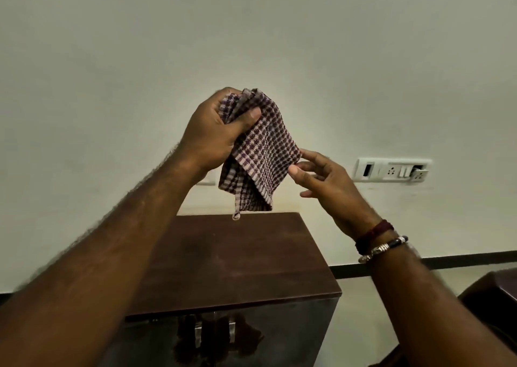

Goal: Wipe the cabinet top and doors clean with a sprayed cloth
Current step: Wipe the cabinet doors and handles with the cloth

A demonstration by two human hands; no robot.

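Above the cabinet top [237, 257], a checked cloth [260, 148] held up in both hands.
Left hand [215, 131] grips its bunched top; right hand [324, 182] pinches its edge. Behind, a wall switch plate [391, 169]; no readable writing.

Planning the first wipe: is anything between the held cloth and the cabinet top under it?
No. In the head view the checked cloth, gripped by the left hand, hangs above the cabinet top with only bare wall behind the gap; its loop dangles near the back edge.
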